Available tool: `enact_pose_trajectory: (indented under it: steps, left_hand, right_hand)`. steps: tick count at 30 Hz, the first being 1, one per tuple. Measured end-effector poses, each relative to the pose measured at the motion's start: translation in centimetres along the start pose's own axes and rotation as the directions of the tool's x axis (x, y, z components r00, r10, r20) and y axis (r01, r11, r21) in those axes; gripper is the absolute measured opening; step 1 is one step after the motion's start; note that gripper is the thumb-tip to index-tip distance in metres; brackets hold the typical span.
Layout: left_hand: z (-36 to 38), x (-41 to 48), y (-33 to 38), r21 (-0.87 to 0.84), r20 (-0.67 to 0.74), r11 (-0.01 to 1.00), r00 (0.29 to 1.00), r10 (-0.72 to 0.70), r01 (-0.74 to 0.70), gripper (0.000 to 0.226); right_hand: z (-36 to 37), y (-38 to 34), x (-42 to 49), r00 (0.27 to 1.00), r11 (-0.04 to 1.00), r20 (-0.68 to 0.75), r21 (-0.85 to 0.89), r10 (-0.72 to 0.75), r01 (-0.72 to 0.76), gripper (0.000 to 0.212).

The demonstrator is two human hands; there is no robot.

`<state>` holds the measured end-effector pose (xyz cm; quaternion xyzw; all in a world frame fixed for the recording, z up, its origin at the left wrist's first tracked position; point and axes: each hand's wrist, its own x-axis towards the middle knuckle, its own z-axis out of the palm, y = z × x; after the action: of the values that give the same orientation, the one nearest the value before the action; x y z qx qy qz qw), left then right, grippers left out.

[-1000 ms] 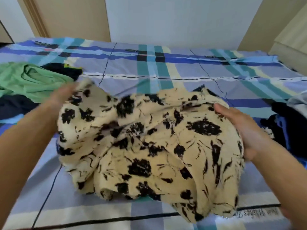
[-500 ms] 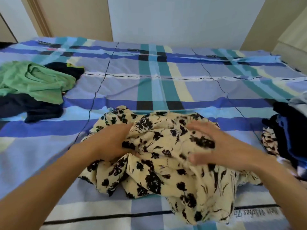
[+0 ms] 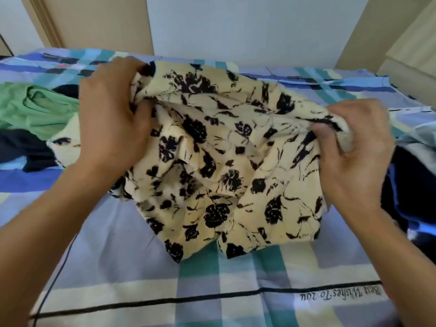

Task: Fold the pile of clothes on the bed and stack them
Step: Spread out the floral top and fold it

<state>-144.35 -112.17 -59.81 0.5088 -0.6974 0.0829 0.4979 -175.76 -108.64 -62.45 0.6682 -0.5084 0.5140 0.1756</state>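
The left hand (image 3: 113, 119) curls tight on the top edge of the cream cloth with black flowers (image 3: 224, 161). The right hand (image 3: 354, 147) pinches the other end. The cloth hangs between them, over the middle of the checked bed sheet (image 3: 118, 256). A green shirt (image 3: 40, 109) lies at nine o'clock from the cloth. A pile of dark clothes (image 3: 410, 180) sits at three o'clock.

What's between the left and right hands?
Head view: only the floral garment spans the gap, bunched and lifted, with the left hand and the right hand each gripping its upper edge.
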Motion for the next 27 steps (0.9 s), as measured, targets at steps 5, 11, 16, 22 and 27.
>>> enact_pose_trajectory:
  steps: [5, 11, 16, 22, 27]
  left_hand:
    - [1.2, -2.8, -2.2, 0.024, 0.475, 0.988, 0.868, -0.143, 0.150, 0.017]
    - [1.2, -7.5, -1.9, -0.092, 0.929, 0.996, 0.363, 0.080, 0.016, 0.032]
    - [0.4, -6.1, -1.0, -0.043, 0.998, 0.943, 0.062, 0.024, 0.329, 0.027]
    - [1.5, -7.1, 0.6, -0.143, 0.701, 0.984, 0.713, 0.025, 0.107, 0.055]
    - [2.1, -8.6, 1.5, 0.130, 0.949, 0.987, 0.299, -0.096, -0.093, 0.112]
  right_hand:
    - [1.4, 4.0, -3.0, 0.771, 0.985, 0.619, -0.033, 0.152, -0.168, 0.031]
    - [0.3, 2.8, -3.2, 0.367, 0.884, 0.926, 0.240, -0.085, -0.401, 0.028]
    - [-1.8, -1.9, -2.5, 0.124, 0.654, 0.931, 0.332, -0.344, -0.680, 0.029]
    - [-0.6, -4.9, -4.7, -0.252, 0.776, 0.861, 0.226, -0.442, -0.589, 0.018]
    - [0.0, -4.2, -5.3, -0.064, 0.865, 0.982, 0.125, -0.178, -0.486, 0.023]
